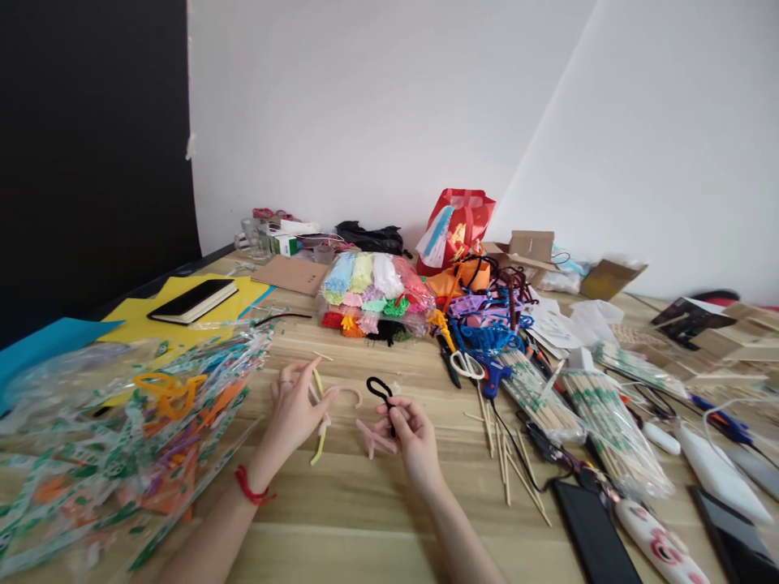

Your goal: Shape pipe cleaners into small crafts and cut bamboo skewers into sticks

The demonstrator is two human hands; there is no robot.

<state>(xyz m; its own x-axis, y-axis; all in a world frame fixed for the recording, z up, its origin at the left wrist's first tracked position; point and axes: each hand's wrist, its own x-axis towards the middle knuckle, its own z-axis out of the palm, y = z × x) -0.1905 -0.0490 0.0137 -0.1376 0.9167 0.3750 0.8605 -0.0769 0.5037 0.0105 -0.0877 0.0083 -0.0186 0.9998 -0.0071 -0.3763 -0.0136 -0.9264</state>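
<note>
In the head view, my right hand point(406, 426) pinches a black pipe cleaner point(378, 388) bent into a narrow loop, which points up and left. Beside its fingertips is a folded pale pink pipe cleaner point(370, 439); whether they touch it is unclear. My left hand point(298, 405) has its thumb and index finger apart over several pipe cleaner pieces. Among these are a yellow strip point(319, 446), partly hidden by the hand, and a light pink hook-shaped piece point(354, 395) near the thumb tip. A small whitish piece lies between them, mostly covered.
Plastic wrappers point(213, 438) litter the left side, near a black notebook point(193, 299) on yellow paper. Bagged coloured pipe cleaners point(377, 284) sit ahead. On the right are white-handled scissors point(467, 365), a blue glue gun point(496, 375), wooden sticks point(504, 462) and a black phone point(593, 531).
</note>
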